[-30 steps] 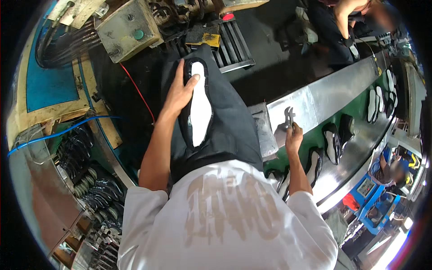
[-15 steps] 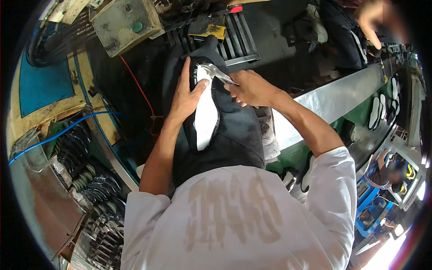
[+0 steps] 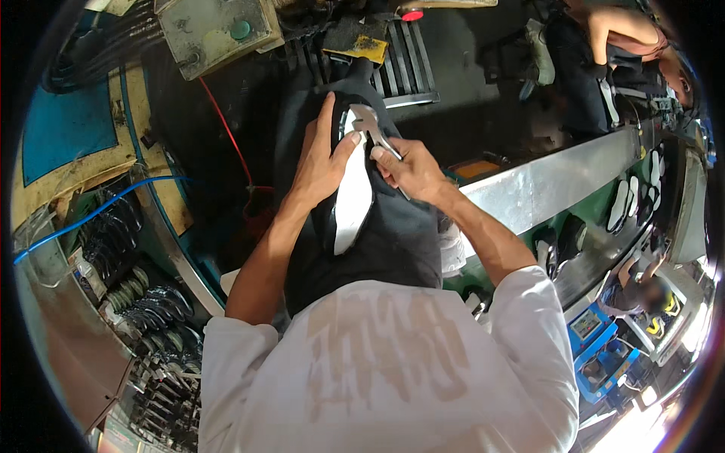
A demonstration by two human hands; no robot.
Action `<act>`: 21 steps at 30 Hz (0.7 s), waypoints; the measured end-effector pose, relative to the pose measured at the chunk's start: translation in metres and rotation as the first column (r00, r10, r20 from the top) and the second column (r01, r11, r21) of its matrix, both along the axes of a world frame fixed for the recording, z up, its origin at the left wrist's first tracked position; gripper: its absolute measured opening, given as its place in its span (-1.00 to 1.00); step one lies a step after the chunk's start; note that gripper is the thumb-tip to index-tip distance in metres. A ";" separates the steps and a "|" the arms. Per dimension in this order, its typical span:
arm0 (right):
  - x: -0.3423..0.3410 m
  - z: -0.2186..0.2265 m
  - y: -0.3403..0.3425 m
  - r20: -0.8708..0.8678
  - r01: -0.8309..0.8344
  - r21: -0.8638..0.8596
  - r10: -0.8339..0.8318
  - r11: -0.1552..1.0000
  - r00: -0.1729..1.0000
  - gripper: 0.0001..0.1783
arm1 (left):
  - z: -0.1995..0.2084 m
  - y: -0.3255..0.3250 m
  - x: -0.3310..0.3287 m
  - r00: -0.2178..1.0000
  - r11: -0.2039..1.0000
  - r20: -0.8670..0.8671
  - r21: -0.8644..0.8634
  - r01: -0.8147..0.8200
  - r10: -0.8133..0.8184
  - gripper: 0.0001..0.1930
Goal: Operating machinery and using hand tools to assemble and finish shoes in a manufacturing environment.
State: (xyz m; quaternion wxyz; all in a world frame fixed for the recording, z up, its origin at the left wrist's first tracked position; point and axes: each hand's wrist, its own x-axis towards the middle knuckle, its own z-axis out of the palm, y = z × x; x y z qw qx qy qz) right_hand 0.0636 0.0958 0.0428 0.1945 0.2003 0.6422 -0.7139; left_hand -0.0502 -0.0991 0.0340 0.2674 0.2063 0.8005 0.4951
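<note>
Left hand (image 3: 321, 170): partly curled, thumb pressed on the sole, index finger extended along the edge; holding a black shoe with a flat white sole (image 3: 353, 198), sole up, lying over the thigh. Remaining left fingers mostly hidden; upper visible only as a dark margin.

Right hand (image 3: 411, 167): fingers closed around the handle of a silver metal hand tool with a broad, hooked head (image 3: 367, 121). Head lies over the upper end of the sole; contact cannot be confirmed. Mid-handle covered by the grip.

Writing: large tan lettering across the white cotton T-shirt (image 3: 362, 400), distorted by folds. Small screen on the blue box-shaped machine (image 3: 591, 359), right, too small to read.

Beneath the shoe: dark cloth trousers (image 3: 393, 241). Ahead, left: grey metal control box with a green button (image 3: 215, 45), cut by the top edge. Right: bare-metal ledge (image 3: 551, 181); beyond it, white-soled dark shoes (image 3: 619, 204). Upper right: seated co-worker (image 3: 578, 75), partly cut off.
</note>
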 end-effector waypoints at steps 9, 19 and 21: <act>-0.018 0.021 0.030 0.003 -0.226 0.846 0.419 0.483 0.908 -0.64 | 0.001 0.018 -0.028 0.949 0.990 0.295 -0.116 -0.081 0.112 -0.27; -0.035 0.031 0.022 -0.178 -0.074 0.871 0.453 0.486 0.874 -0.68 | -0.013 0.004 -0.023 0.969 0.998 0.248 -0.052 0.028 -0.014 -0.18; -0.049 0.030 0.028 -0.004 -0.240 0.877 0.507 0.416 0.862 -0.68 | -0.014 -0.004 -0.025 0.964 0.992 0.240 -0.033 0.122 -0.111 -0.08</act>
